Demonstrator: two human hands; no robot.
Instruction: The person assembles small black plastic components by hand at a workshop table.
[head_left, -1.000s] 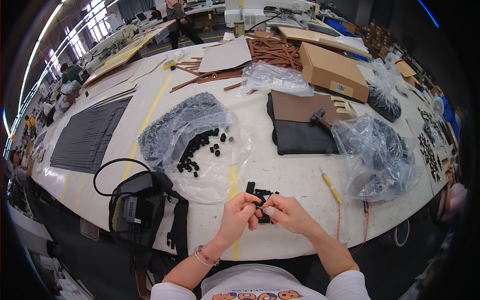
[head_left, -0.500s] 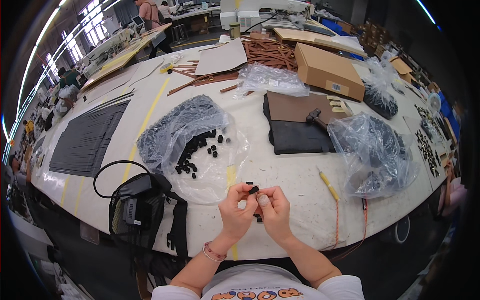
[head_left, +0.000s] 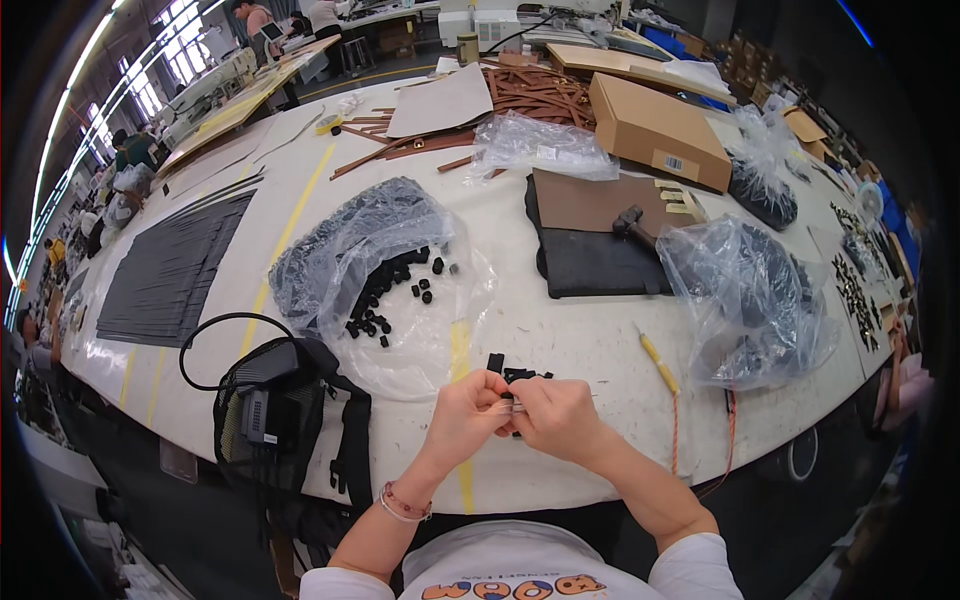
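Observation:
My left hand (head_left: pixel 466 415) and my right hand (head_left: pixel 558 418) meet near the front edge of the white table (head_left: pixel 560 320), fingertips pinched together on a small light-coloured part (head_left: pixel 508 406). Just beyond the fingers lie a few small black pieces (head_left: pixel 512 372) on the tabletop. A clear plastic bag (head_left: pixel 385 275) with several small black parts spilling from it lies beyond my left hand.
A black mesh bag (head_left: pixel 285 400) with a cable hangs at the table's front left. A clear bag of dark parts (head_left: pixel 750 300), a yellow pen (head_left: pixel 658 362), a black mat with a mallet (head_left: pixel 595 245), a cardboard box (head_left: pixel 655 130) and brown strips (head_left: pixel 540 85) lie beyond.
Both hands stay together at the front edge and have shifted slightly; the view has drifted a little. The small part remains pinched between the fingers.

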